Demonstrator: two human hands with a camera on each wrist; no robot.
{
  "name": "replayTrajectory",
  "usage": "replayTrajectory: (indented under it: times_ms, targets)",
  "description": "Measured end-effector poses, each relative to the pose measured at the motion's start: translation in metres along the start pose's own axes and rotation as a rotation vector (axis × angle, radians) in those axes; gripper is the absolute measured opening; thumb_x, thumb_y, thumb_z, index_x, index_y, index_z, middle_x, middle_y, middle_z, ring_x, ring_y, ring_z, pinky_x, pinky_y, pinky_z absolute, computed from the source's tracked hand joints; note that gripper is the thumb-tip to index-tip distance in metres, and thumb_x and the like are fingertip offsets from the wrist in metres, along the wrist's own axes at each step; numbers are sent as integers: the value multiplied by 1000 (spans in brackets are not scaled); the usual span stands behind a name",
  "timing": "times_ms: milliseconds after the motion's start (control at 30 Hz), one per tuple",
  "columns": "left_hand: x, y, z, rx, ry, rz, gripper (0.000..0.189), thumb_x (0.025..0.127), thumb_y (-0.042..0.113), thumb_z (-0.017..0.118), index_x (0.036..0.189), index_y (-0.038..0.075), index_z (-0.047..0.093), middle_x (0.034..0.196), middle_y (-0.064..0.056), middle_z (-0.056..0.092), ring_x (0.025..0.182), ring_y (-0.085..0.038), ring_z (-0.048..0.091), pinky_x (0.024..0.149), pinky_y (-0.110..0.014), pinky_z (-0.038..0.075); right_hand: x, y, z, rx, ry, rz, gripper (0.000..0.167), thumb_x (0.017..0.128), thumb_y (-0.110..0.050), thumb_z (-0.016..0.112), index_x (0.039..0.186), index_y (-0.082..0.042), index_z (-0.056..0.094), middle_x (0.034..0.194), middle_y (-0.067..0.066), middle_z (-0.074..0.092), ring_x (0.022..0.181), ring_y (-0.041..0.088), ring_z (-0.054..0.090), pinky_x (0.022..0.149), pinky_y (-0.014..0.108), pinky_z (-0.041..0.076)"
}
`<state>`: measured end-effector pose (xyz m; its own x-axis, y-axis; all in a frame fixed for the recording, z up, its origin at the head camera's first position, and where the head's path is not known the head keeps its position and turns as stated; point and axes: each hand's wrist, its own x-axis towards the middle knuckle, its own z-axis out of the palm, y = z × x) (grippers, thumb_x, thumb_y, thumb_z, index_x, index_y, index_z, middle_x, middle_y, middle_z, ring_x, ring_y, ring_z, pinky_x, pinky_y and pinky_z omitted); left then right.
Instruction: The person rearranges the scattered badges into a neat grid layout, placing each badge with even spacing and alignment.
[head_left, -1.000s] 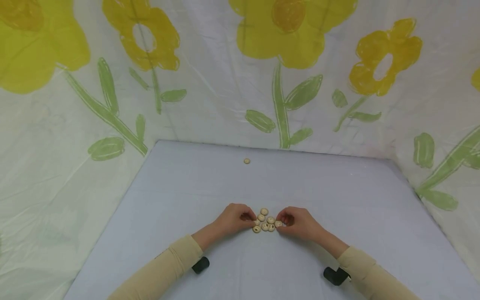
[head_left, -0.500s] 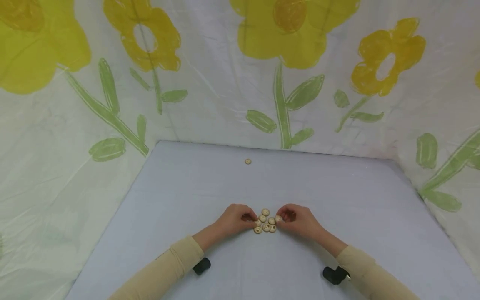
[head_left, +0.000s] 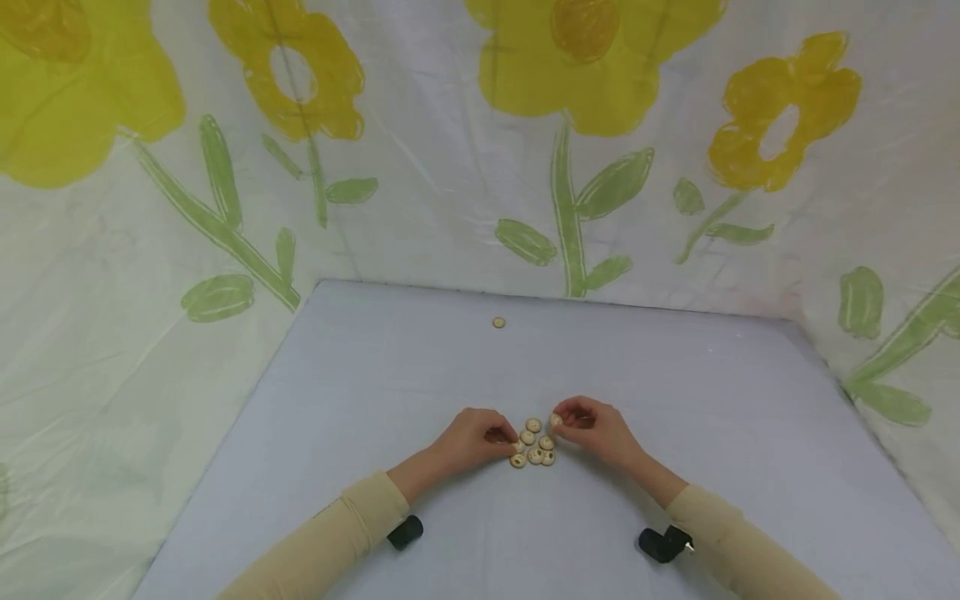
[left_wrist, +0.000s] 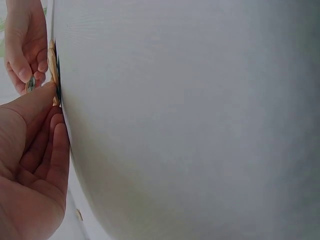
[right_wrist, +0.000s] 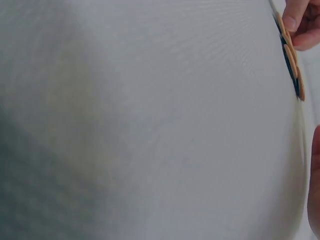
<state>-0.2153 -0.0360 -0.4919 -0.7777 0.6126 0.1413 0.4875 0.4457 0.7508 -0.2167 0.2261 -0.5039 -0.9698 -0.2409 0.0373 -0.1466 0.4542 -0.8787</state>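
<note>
Several small round wooden discs with dark markings lie in a loose cluster on the table, among them a front disc [head_left: 536, 456], some overlapping. My left hand [head_left: 472, 439] is at the cluster's left side, thumb and fingertips pinching a wooden disc [head_left: 518, 447] low at the table. To the right, my right hand [head_left: 600, 429] pinches another wooden disc [head_left: 556, 419] by its edge, at the cluster's upper right. In the left wrist view this disc [left_wrist: 31, 84] shows tilted between the right thumb and fingers. The right wrist view catches the clustered discs [right_wrist: 291, 60] edge-on.
A single wooden disc [head_left: 498, 322] lies far back on the pale table [head_left: 375, 358]. Behind the table hangs a white sheet [head_left: 420, 217] painted with yellow flowers. Black wrist devices, such as the left device [head_left: 406, 532], sit under both forearms.
My right hand has moved away from me with its disc, from the cluster's right side to its upper right. The left hand keeps its place.
</note>
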Motion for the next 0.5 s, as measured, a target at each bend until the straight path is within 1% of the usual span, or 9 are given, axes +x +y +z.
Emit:
replayTrajectory:
  times_ms: [133,267,367,433,500]
  targets:
    - [0,-1,1,-5,8,9,11,84,11,77,92,5,73,88,-2,71,80,-11,65,73,-23,52,3,-1,1,45,1,13,27,82,-17,79,104,-6,69,89,2,66,84,14,61,78,25,52]
    - [0,0,2,-17,14,21,11,83,10,78,92,4,73,87,-3,71,78,-11,65,72,-22,52,7,1,2,72,15,33,26,83,-14,78,105,-3,69,90,3,67,83,12,61,75,23,51]
    - [0,0,3,-21,9,17,11,83,9,78,92,4,73,87,-3,71,78,-9,64,71,-21,51,10,0,2,82,36,42,26,83,-10,78,106,-1,69,90,4,67,81,10,60,73,21,50]
    - [0,0,3,-22,4,7,12,83,10,78,92,5,73,87,-2,71,78,-8,63,72,-21,51,11,-4,2,83,47,39,25,83,-7,77,106,1,68,89,6,66,80,11,60,72,21,49]
    - [0,1,3,-20,-2,-6,11,83,10,78,93,5,73,87,-2,71,78,-6,63,72,-20,51,12,-14,0,82,51,27,25,84,-5,76,105,3,68,89,8,66,80,11,60,71,21,49]
